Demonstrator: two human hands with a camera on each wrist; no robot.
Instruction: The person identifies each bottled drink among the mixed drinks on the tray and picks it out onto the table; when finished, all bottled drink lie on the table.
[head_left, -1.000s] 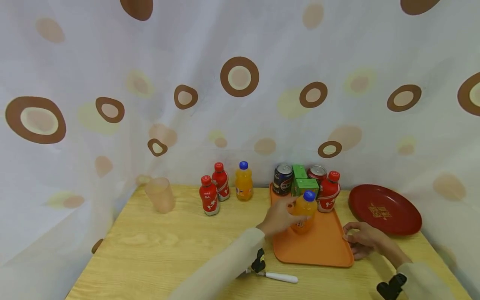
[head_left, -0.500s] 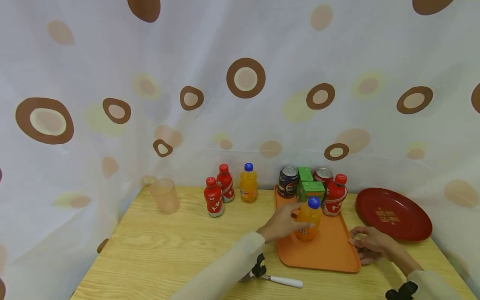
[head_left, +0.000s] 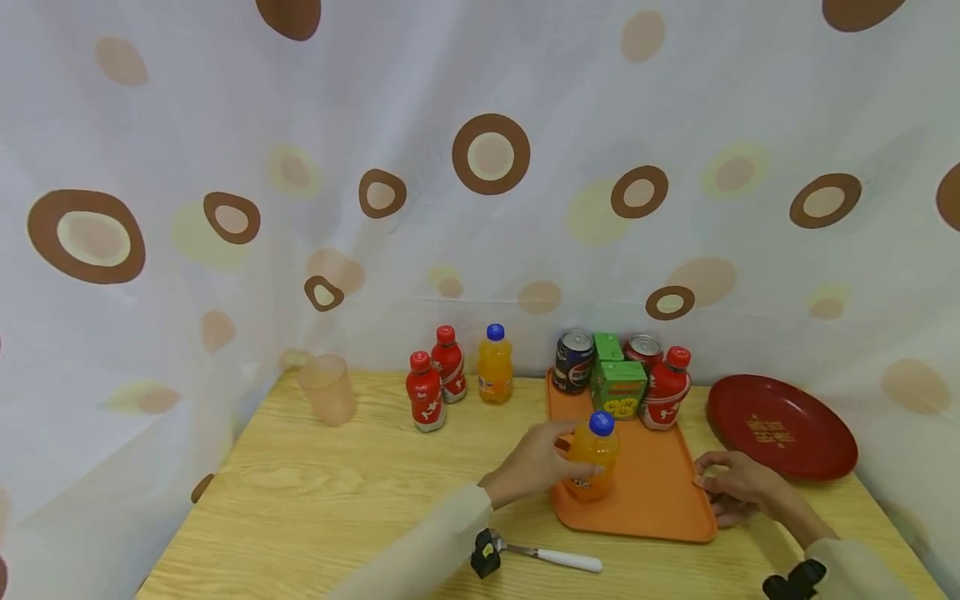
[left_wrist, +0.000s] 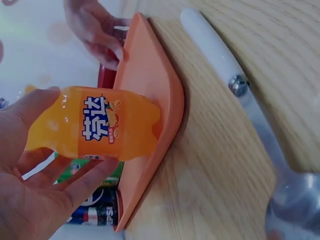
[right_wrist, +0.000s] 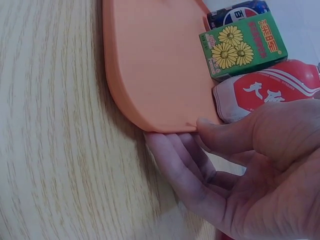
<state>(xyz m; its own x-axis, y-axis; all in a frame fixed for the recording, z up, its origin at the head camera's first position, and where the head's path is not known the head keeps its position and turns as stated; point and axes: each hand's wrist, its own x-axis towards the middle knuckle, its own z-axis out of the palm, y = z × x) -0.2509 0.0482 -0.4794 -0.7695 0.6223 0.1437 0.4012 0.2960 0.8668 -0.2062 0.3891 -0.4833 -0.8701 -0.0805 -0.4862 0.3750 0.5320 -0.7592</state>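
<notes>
My left hand (head_left: 536, 462) grips an orange soda bottle (head_left: 594, 458) with a blue cap, upright at the front left of the orange tray (head_left: 652, 500). In the left wrist view the thumb and fingers wrap the bottle's upper part, with its label (left_wrist: 101, 122) facing the camera. My right hand (head_left: 738, 487) pinches the tray's right rim, thumb on top and fingers beneath, as the right wrist view shows. Toward the tray's back stand a dark blue Pepsi can (head_left: 574, 362), green drink cartons (head_left: 621, 390), a red-topped can (head_left: 643, 348) and a red bottle (head_left: 666, 390).
Left of the tray stand two red bottles (head_left: 426, 393) and another orange soda bottle (head_left: 495, 367). A translucent cup (head_left: 327, 390) is at the far left. A red oval plate (head_left: 783, 429) lies at right. In front lies a white-handled metal utensil (head_left: 570, 561), its broad end partly hidden.
My left hand has brought the orange soda bottle back toward the front left of the tray, away from the green carton. The right hand stays at the tray's rim.
</notes>
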